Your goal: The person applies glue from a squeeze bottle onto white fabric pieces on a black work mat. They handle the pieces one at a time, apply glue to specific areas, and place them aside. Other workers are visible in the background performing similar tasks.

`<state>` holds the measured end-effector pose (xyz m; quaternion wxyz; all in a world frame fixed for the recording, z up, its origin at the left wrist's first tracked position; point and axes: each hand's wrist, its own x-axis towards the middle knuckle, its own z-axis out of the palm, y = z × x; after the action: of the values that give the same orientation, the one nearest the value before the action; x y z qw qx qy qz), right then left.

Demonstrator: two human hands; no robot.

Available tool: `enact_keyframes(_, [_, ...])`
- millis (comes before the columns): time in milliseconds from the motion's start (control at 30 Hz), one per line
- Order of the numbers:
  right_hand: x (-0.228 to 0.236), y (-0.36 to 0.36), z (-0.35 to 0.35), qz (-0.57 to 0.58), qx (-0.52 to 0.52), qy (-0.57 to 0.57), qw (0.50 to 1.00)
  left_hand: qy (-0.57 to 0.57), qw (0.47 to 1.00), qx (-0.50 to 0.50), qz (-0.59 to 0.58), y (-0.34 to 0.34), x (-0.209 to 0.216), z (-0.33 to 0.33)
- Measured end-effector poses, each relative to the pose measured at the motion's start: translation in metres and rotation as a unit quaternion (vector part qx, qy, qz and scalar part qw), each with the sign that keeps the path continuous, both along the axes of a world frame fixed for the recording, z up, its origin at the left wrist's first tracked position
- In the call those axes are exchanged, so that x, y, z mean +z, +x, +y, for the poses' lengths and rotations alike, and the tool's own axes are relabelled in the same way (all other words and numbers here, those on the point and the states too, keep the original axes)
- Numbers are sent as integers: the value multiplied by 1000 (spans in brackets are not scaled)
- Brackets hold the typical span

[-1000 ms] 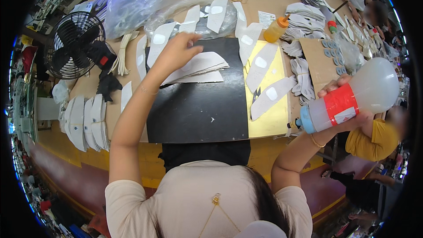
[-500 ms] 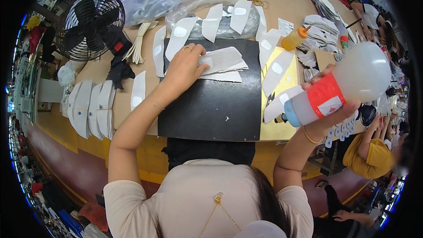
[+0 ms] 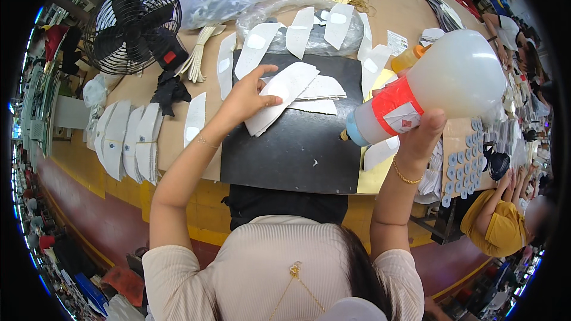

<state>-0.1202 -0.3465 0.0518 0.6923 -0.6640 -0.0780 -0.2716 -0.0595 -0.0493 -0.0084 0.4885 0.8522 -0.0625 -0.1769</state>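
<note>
My left hand (image 3: 247, 96) is closed on a few flat white cut pieces (image 3: 285, 90), thumb on top, and holds them slanted above a black mat (image 3: 285, 157). Under and beside them, more white pieces (image 3: 326, 87) lie fanned out on the mat. In my right hand (image 3: 423, 134) is a big translucent squeeze bottle (image 3: 461, 77) with a red band and a light blue cap. It is tilted, its nozzle low and pointing left, over the mat's right edge. The fingers behind the bottle are mostly hidden.
White pieces with pale patches (image 3: 256, 44) line the mat's far side. A black fan (image 3: 132, 27) and tied bundles of white pieces (image 3: 146, 142) stand at left. An orange bottle (image 3: 406, 58) is partly behind the squeeze bottle. A person in yellow (image 3: 498, 226) sits at right.
My left hand has lifted and turned the top pieces toward me, off the fanned stack. My right hand has brought the squeeze bottle left, closer to the mat. The view has shifted slightly.
</note>
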Motion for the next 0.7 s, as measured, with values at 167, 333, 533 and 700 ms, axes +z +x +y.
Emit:
enact_keyframes(167, [-3, 0, 4, 26, 19, 5, 999, -142, 988, 18, 60, -5, -3, -1])
enact_keyframes(333, [-3, 0, 5, 26, 37, 22, 999, -183, 975, 37, 119, -3, -3, -1])
enact_keyframes(533, [-5, 10, 22, 2, 10, 17, 1000, -339, 896, 30, 287, -10, 17, -6])
enact_keyframes(700, [22, 16, 50, -50, 18, -2, 999, -359, 875, -34, 322, -28, 55, -16])
